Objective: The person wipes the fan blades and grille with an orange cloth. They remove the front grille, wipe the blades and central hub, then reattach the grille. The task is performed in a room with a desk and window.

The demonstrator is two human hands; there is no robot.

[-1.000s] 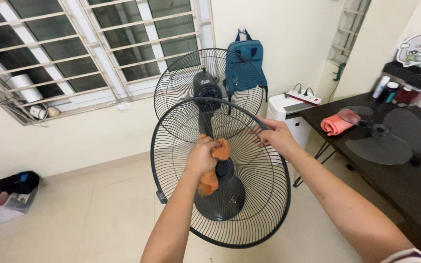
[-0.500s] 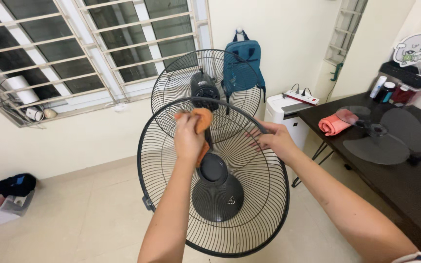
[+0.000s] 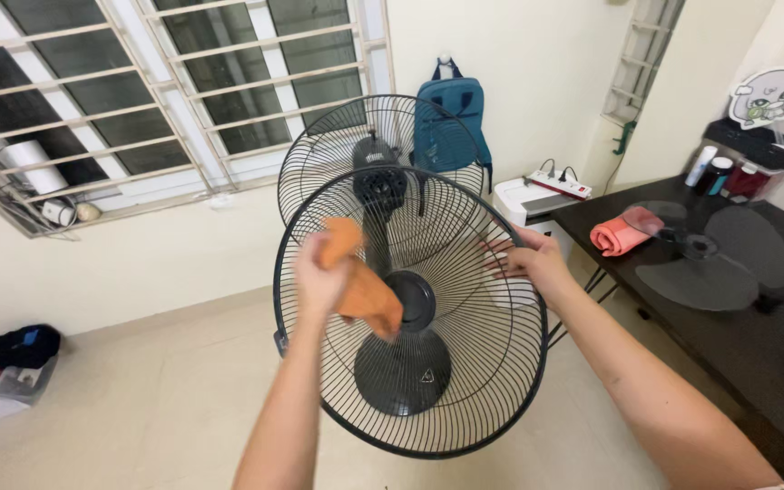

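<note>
- Orange cloth [image 3: 363,289] is gripped in the left hand [image 3: 319,279], fingers closed around it, and is pressed against the wires of the black fan grille [image 3: 465,381], just left of the grille's round centre cap [image 3: 413,301].
- Compared with half a second ago, the cloth has been brought down from the grille's upper rim towards the centre; a second ago it was lower still, so a wiping stroke up and down the wires is judged to be under way.
- The grille is steadied at its right rim by the right hand [image 3: 530,263], fingers spread flat on the wires, unmoved since then.
- Behind the grille, the fan stand [image 3: 376,186] is seen, still without blades.
- Right of the grille, the detached fan blades [image 3: 710,263] lie on the dark surface [image 3: 755,345].
</note>
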